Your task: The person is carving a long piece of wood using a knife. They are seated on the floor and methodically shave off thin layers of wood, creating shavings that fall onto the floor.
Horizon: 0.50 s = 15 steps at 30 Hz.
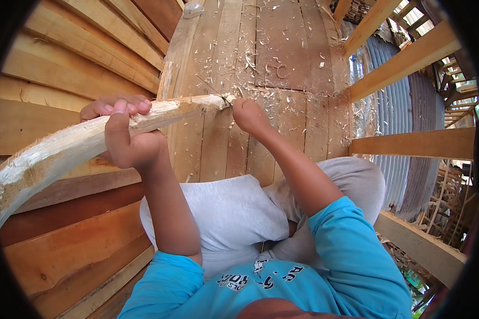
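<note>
A long, curved piece of pale wood (64,144), with its bark stripped and its surface roughly cut, runs from the left edge to a narrow end in front of me. My left hand (126,130) is wrapped round it from below, thumb on the near side and fingertips over the top. At the narrow end, my right hand (250,115) is closed on a knife whose handle the fist hides. The thin dark blade (210,87) points up and left and crosses the wood's tip, where fresh cut fibres show.
Curled shavings (281,69) litter the plank floor (213,143) ahead. A board wall (64,69) rises at left, close to the wood. On the right stands an open timber railing (410,144) with corrugated metal sheets (391,95) beyond. A small clear plastic item (192,9) lies at the far end.
</note>
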Each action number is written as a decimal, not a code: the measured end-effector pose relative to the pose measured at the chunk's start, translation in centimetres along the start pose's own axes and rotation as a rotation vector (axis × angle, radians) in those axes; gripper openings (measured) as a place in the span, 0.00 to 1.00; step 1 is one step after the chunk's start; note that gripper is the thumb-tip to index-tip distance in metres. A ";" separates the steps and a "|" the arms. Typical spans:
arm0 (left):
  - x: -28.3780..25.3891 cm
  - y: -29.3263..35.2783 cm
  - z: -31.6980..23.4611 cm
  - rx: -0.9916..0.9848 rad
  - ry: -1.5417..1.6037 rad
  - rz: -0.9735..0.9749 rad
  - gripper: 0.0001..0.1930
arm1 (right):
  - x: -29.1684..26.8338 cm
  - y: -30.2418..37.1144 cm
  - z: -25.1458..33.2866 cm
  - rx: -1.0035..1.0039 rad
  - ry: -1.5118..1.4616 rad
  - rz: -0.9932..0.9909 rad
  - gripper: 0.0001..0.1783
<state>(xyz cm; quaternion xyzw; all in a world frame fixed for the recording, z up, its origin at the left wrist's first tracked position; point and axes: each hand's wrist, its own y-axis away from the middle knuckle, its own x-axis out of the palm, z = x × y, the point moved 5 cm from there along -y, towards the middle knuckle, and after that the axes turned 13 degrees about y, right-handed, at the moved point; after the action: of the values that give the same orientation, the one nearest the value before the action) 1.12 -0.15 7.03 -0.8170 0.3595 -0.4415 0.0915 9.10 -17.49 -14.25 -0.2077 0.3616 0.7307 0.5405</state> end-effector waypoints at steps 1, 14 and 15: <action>-0.6 -0.3 0.0 -0.003 0.012 0.022 0.09 | -0.1 0.4 0.8 0.003 -0.034 0.015 0.28; -2.4 -1.1 -0.2 -0.018 -0.006 -0.004 0.08 | -0.6 2.4 5.5 -0.029 -0.010 0.051 0.28; -2.6 -0.9 -0.1 -0.026 0.000 0.018 0.08 | -0.5 2.5 5.4 -0.020 -0.042 0.038 0.29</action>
<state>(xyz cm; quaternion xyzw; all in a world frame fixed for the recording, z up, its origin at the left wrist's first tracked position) 0.57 2.25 5.81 -0.8148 0.3727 -0.4359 0.0848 7.44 -14.10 -9.59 -0.1905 0.3468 0.7487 0.5318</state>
